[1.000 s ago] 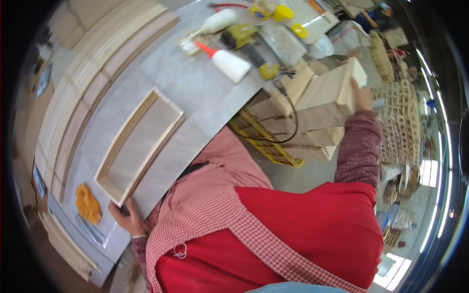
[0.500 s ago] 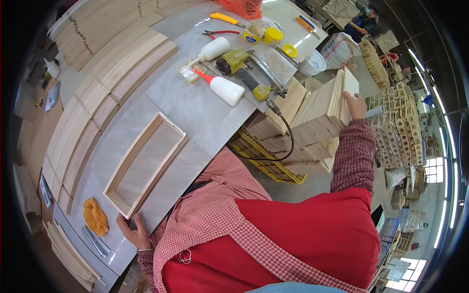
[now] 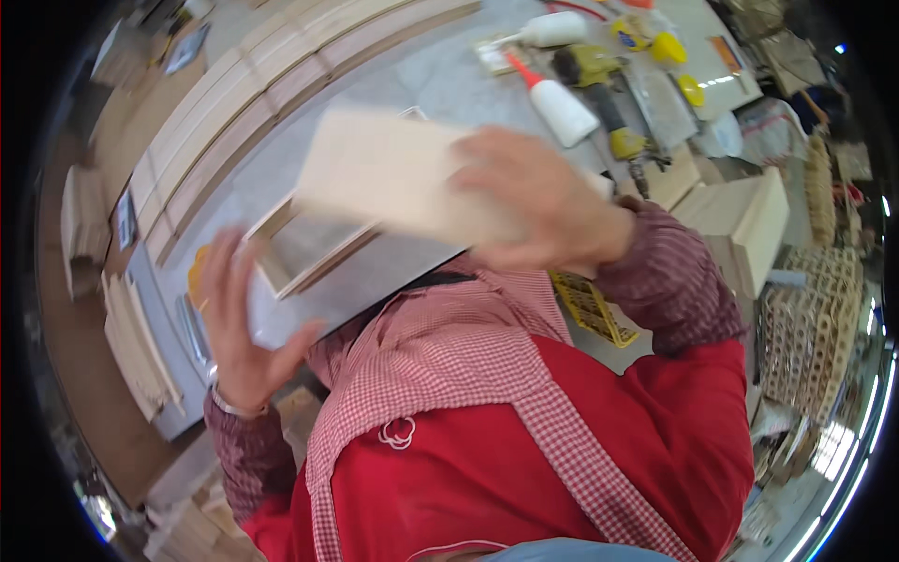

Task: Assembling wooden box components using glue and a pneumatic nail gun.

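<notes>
Blurred by motion, a pale wooden board [image 3: 375, 173] is in my right hand [image 3: 543, 197], whose fingers wrap over its right end. The board hangs above a rectangular wooden frame [image 3: 323, 267] on the grey table and covers part of it. Fingers spread, my left hand [image 3: 248, 323] is raised near the frame's near left corner and holds nothing. Behind the board lies a white glue bottle [image 3: 562, 110] with a red nozzle. A green and black nail gun [image 3: 604, 98] rests just right of the bottle.
Bundled long wooden strips [image 3: 272, 98] lie along the table's far left. A second white bottle [image 3: 552, 30] and a yellow tub [image 3: 669, 47] stand at the back. To the right are stacked boards [image 3: 735, 211] and a yellow crate [image 3: 592, 309].
My right hand has brought a board from the stack on the right to above the frame. My left hand has let go of the frame's corner and risen, fingers spread. The view has shifted.
</notes>
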Motion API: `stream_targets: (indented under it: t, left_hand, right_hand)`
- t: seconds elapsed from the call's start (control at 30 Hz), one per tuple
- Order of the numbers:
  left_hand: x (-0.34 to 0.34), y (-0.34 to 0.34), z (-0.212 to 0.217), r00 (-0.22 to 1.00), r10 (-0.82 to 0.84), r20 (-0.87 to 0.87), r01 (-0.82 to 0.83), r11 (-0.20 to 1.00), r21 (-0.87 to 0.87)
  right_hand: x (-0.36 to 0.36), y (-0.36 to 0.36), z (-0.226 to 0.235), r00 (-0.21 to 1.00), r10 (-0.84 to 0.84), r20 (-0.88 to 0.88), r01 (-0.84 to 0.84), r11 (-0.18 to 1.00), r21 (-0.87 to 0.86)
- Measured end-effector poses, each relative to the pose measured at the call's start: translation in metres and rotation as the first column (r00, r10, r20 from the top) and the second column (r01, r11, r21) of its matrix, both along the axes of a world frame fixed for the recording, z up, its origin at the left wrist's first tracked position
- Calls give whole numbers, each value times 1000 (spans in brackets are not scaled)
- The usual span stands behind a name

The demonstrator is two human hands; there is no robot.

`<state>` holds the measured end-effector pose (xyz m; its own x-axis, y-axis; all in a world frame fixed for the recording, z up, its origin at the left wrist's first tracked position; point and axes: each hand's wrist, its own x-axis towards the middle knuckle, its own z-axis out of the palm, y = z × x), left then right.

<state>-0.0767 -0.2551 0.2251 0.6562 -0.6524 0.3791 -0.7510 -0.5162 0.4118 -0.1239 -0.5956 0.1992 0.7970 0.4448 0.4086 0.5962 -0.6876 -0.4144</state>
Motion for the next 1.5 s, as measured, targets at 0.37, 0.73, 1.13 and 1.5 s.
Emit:
stream_targets:
  t: [0.37, 0.73, 1.13, 1.5]
  left_hand:
    - [11, -22, -17, 990, -31, -137, 84, 913, 400]
    - [23, -53, -36, 971, -9, -240, 109, 907, 407]
    - [68, -78, -45, 973, 50, -226, 40, 925, 378]
    - [77, -112, -52, 989, -35, -146, 96, 897, 432]
  right_hand:
    - [15, 32, -25, 995, -92, 22, 85, 969, 234]
    - [7, 34, -62, 579, 412, -704, 618, 341, 708]
    - [26, 3, -74, 651, 332, -682, 682, 138, 718]
    - [18, 14, -95, 666, 103, -739, 688, 298, 662]
